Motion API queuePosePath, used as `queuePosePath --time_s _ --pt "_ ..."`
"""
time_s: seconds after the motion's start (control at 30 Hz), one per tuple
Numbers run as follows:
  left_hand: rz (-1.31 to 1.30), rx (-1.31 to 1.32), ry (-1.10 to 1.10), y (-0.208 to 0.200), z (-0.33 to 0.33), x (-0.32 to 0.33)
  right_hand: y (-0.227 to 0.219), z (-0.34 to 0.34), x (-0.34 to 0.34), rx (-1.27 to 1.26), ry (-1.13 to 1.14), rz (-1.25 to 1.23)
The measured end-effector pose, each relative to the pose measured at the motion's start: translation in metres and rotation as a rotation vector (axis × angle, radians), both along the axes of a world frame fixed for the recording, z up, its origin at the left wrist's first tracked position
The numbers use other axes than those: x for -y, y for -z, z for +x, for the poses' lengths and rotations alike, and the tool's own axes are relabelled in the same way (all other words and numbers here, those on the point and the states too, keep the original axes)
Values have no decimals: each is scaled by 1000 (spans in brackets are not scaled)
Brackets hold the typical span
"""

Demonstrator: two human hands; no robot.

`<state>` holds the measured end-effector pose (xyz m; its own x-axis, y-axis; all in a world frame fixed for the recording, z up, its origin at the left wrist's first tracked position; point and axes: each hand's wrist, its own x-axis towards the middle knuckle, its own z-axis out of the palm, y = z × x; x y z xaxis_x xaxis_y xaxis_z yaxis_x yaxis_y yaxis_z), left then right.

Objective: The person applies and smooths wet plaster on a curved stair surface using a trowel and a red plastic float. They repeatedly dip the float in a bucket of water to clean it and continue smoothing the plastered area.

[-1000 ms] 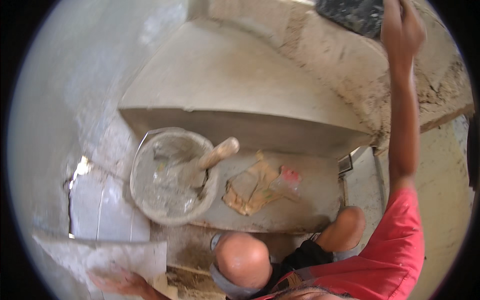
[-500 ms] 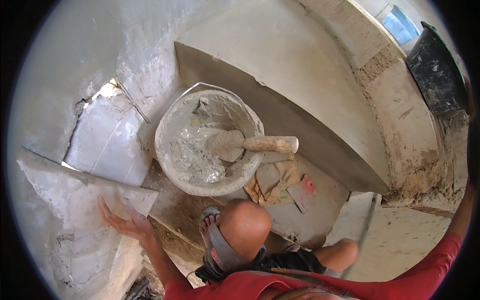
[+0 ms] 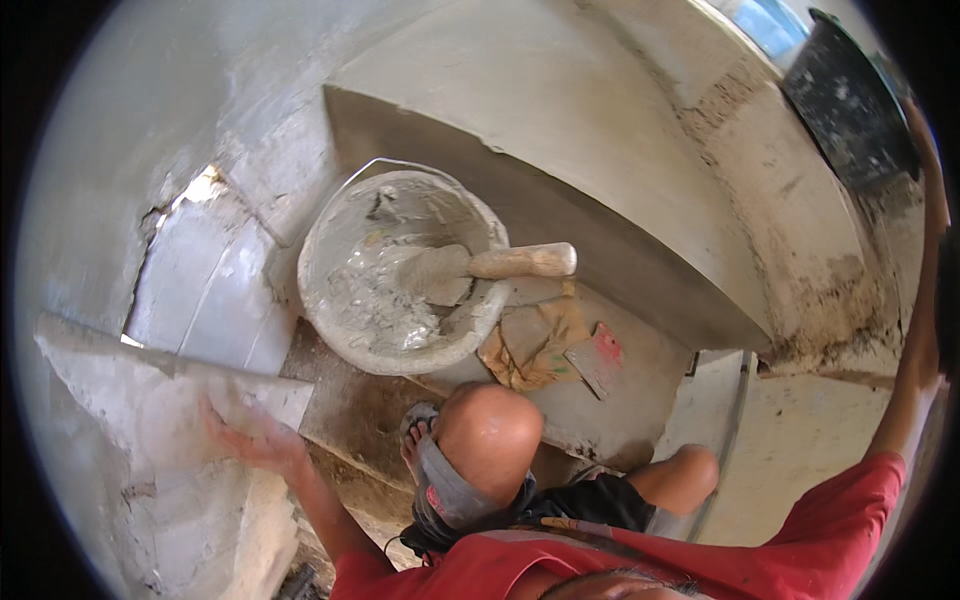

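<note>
My left hand (image 3: pixel 255 438) is slightly blurred, its fingers stretched out against or just above a grey plastered ledge (image 3: pixel 170 385); nothing shows in it. At the far right my right arm reaches up beside a black bucket (image 3: pixel 845 100) smeared with dried cement. My right hand (image 3: pixel 922 135) is near the bucket's outer side, its fingers hidden at the picture's rim; I cannot tell whether it grips the bucket. In front of my knee stands a cement-crusted bucket (image 3: pixel 345 335) of wet mortar (image 3: pixel 375 285). A wooden-handled trowel (image 3: pixel 520 261) rests in it, its handle over the rim.
Right of the mortar bucket lie a crumpled brown paper bag (image 3: pixel 535 335) and a small flat piece with a red patch (image 3: pixel 598 360). Behind them rises a curved plastered step (image 3: pixel 560 205). A blue container (image 3: pixel 770 25) stands at the upper right. The left wall has a broken gap (image 3: pixel 200 188).
The whole view has shifted a little, so most things sit higher and farther left. My right arm has swung upward along the black bucket. My left hand stays by the ledge.
</note>
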<state>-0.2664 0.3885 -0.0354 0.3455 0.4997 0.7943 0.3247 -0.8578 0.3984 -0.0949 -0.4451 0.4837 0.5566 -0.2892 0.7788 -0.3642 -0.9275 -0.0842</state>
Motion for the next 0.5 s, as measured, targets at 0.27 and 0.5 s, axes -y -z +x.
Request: queuePosePath --time_s 0.27,0.5 --pt "-8 -3 133 10 -5 -5 1 15 -63 32 -7 -67" --pt "-111 -9 91 -1 -15 13 4 6 -67 -29 -12 3"
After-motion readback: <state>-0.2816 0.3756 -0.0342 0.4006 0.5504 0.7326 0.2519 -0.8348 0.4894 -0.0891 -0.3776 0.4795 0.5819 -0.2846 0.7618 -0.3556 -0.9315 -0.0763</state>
